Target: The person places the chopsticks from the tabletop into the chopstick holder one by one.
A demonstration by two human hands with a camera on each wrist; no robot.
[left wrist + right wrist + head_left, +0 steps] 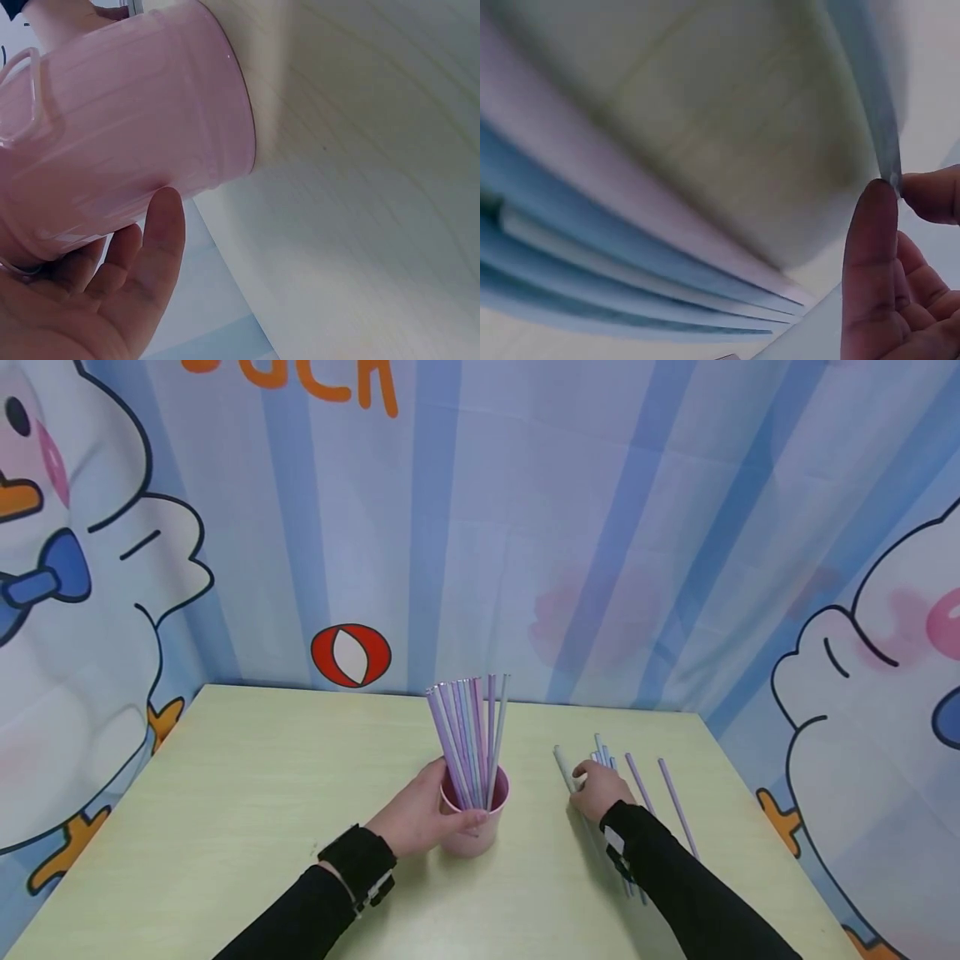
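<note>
A pink cup [474, 842] with a small handle stands on the table, holding a bundle of purple, pink and pale blue drinking straws [463, 735]. My left hand [420, 814] grips the cup, thumb near the front of the rim; the left wrist view shows fingers [163, 232] against its side. To the right, my right hand [600, 789] pinches a pale grey-blue straw [877, 120] between thumb and fingertip. Right beside it lie several loose blue straws [603, 752], partly hidden beneath the hand and forearm.
Two purple straws [678, 806] lie apart on the right, the nearer one partly behind the right wrist. The pale yellow table [262, 793] ends at a striped cartoon curtain [510, 527], which also hangs along both sides.
</note>
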